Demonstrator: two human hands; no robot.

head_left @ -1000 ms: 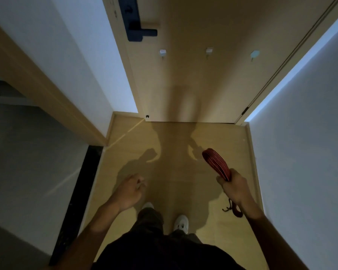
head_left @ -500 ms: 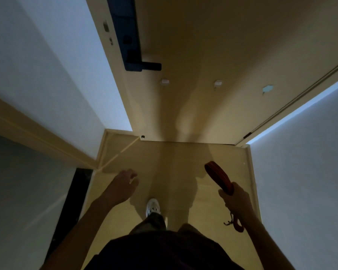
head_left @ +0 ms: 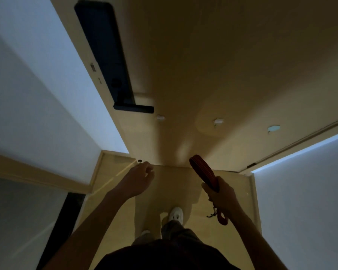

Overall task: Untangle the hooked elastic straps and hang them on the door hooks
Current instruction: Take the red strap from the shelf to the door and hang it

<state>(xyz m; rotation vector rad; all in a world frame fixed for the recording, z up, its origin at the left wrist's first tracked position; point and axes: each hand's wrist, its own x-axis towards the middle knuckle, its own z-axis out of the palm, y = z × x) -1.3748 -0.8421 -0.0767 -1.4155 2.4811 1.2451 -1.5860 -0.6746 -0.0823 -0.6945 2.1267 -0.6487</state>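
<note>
Holds left hand (head_left: 139, 180) out low before the door (head_left: 222, 55), fingers loosely curled on nothing, beneath a black handle (head_left: 134, 109) and three small hooks (head_left: 218, 121). Grips folded red straps (head_left: 202, 171) in right hand (head_left: 221, 195), fingers wrapped round them, loose ends dangling below the fist.

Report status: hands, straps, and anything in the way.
Right hand grips bundled red straps. Left hand empty, loosely curled. Door hooks ahead, bare. Nothing in the way.
</note>
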